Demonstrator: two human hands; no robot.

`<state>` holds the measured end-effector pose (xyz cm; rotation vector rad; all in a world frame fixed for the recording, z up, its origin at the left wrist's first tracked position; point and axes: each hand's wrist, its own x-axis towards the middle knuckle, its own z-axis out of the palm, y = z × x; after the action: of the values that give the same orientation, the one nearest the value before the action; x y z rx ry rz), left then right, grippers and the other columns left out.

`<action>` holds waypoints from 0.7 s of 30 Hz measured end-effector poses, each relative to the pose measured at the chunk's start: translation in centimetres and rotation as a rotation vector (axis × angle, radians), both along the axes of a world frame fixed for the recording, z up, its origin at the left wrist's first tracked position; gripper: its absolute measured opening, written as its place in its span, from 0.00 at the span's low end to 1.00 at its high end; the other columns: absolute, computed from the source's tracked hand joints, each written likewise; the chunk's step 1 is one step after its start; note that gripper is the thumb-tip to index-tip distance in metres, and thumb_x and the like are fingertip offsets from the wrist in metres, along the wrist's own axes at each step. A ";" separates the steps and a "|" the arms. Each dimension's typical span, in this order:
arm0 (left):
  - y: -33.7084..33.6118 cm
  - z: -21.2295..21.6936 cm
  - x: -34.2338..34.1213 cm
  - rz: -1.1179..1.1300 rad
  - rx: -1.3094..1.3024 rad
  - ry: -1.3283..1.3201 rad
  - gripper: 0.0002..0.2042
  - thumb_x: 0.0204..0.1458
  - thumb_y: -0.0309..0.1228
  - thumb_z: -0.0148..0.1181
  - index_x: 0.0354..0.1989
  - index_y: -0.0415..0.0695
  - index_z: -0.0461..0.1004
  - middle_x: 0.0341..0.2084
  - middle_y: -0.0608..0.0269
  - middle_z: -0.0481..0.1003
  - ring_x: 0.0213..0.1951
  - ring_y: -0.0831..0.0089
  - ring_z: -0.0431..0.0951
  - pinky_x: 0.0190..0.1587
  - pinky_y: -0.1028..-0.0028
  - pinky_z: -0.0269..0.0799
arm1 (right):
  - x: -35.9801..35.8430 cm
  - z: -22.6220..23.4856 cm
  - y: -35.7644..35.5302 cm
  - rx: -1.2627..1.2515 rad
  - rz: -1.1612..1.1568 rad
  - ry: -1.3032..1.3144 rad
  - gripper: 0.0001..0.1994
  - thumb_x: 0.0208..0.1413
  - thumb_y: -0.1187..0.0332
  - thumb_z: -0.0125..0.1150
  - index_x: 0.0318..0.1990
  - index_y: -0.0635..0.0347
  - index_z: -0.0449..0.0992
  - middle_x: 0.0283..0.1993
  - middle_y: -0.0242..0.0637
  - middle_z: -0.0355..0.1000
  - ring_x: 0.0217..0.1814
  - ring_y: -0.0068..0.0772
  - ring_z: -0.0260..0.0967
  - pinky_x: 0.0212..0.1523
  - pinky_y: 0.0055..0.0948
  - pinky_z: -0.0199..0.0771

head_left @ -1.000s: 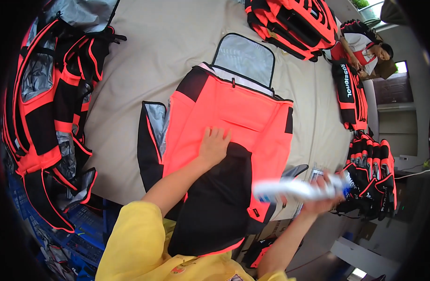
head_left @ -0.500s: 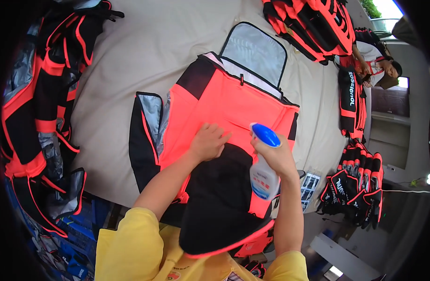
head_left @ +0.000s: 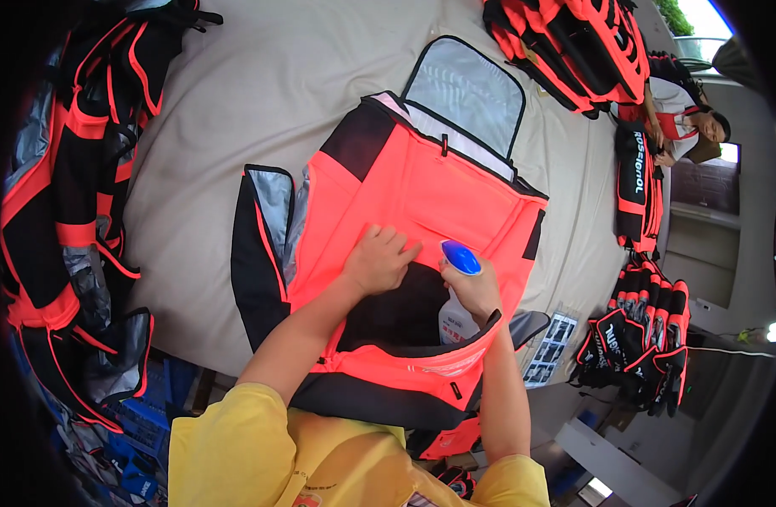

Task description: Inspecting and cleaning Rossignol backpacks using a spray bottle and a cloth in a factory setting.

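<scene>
A bright coral-red and black backpack (head_left: 354,198) lies on the cloth-covered table in front of me. Its grey-lined top flap (head_left: 465,93) is folded back at the far end, and a black-lined opening (head_left: 392,308) gapes at the near end. My right hand (head_left: 476,291) grips a spray bottle (head_left: 462,258) with a blue head and pale body. The bottle's lower part dips into the opening. My left hand (head_left: 378,260), fingers curled, holds the fabric at the far edge of that opening; its fingertips are partly hidden.
Similar bags (head_left: 79,169) are heaped along the left, with more bags (head_left: 565,51) at the far right. Beside the right table edge hang further bags (head_left: 637,329). A person (head_left: 675,114) stands beyond the right side. A sheet of pictures (head_left: 550,348) lies by the table's right edge.
The black near panel has dropped back toward me, exposing the opening. My right hand and the spray bottle have moved slightly left, and the bottle's base is now inside. My left hand has barely shifted.
</scene>
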<state>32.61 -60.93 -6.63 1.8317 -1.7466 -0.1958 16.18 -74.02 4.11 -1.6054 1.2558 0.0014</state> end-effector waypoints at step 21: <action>0.0 0.5 0.1 0.003 -0.003 -0.014 0.23 0.48 0.36 0.66 0.56 0.53 0.80 0.36 0.65 0.72 0.44 0.65 0.71 0.49 0.61 0.63 | -0.1 0.4 -0.1 -0.019 -0.024 0.063 0.13 0.52 0.61 0.67 0.31 0.64 0.81 0.24 0.37 0.77 0.29 0.30 0.77 0.34 0.35 0.74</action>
<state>32.70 -60.93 -6.16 1.8379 -1.7528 -0.1790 16.07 -74.14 4.51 -1.6179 1.3272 0.0255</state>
